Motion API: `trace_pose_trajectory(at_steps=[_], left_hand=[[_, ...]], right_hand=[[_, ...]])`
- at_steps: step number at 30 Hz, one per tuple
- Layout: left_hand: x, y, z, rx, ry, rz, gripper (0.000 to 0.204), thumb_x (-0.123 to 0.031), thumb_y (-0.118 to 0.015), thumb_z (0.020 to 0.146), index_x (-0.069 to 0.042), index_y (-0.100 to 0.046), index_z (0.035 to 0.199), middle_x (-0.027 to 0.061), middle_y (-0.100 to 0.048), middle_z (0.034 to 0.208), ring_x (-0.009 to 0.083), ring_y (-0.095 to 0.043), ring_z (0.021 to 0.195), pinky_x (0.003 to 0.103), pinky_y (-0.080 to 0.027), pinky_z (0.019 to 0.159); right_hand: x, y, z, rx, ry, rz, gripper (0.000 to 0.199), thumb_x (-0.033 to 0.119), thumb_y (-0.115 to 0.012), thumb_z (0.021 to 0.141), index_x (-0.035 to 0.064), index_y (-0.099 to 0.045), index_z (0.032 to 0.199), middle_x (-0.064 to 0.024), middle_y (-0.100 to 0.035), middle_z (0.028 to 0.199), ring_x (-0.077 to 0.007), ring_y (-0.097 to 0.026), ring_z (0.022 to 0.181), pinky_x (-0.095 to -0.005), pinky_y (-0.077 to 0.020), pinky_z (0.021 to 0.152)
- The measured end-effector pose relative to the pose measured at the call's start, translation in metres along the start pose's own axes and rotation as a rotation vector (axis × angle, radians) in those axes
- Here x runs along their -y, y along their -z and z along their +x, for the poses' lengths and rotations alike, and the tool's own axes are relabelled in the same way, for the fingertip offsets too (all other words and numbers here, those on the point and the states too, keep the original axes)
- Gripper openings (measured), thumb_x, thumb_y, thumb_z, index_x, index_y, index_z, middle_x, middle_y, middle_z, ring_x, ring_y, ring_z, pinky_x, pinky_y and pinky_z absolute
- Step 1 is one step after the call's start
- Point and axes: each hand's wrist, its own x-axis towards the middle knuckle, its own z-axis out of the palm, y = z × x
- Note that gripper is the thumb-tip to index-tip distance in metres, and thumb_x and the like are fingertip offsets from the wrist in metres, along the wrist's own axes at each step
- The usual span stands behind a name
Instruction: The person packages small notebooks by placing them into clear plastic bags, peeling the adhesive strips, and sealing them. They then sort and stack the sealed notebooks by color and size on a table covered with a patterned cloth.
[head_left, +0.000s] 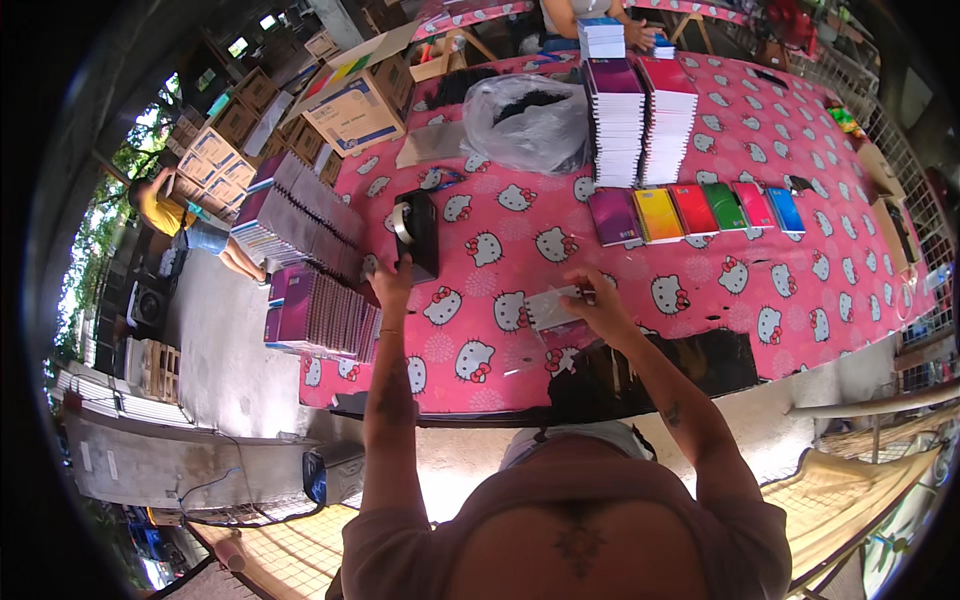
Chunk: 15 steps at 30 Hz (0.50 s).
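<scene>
My left hand (388, 282) is at the near end of a black tape dispenser (424, 235), with its thumb side against it and its fingers apart. A roll of tape (402, 222) sits in the dispenser. My right hand (600, 303) pinches a clear plastic sleeve (546, 312) over the table; what is inside the sleeve, if anything, I cannot make out. Beside my left hand, purple spiral notebooks (310, 312) stand in a stacked row. Farther off to the right lies a row of spiral notebooks, among them a yellow one (657, 215) and a green one (724, 206).
A pink patterned cloth (620, 265) covers the table. Two tall notebook stacks (617, 130) rise at the back, beside a large clear plastic bag (525, 120). An open cardboard box (355, 105) stands far left. One person (165, 210) is at left, another (565, 20) across the table.
</scene>
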Motion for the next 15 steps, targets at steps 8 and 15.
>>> trace_pose_trajectory(at_steps=[8,15], left_hand=[[0.035,0.013,0.015,-0.017,0.118,-0.572,0.010,-0.015,-0.070,0.087,-0.013,-0.070,0.096,-0.0042,-0.055,0.066,0.0068,-0.043,0.051,0.025,-0.038,0.050],[0.020,0.025,-0.008,-0.376,-0.148,0.886,0.009,-0.013,-0.067,0.082,-0.010,-0.073,0.087,0.0154,-0.071,0.074,0.0360,-0.072,0.073,0.046,-0.056,0.071]], right_hand=[[-0.013,0.009,-0.002,-0.011,-0.071,0.098,0.039,0.012,-0.075,0.086,0.0065,-0.058,0.121,-0.0051,-0.060,0.106,-0.0117,-0.057,0.092,-0.0277,-0.0495,0.079],[-0.015,0.006,0.000,0.008,-0.048,0.001,0.041,0.013,-0.076,0.086,0.0077,-0.057,0.122,-0.0049,-0.059,0.108,-0.0130,-0.057,0.096,-0.0289,-0.0499,0.081]])
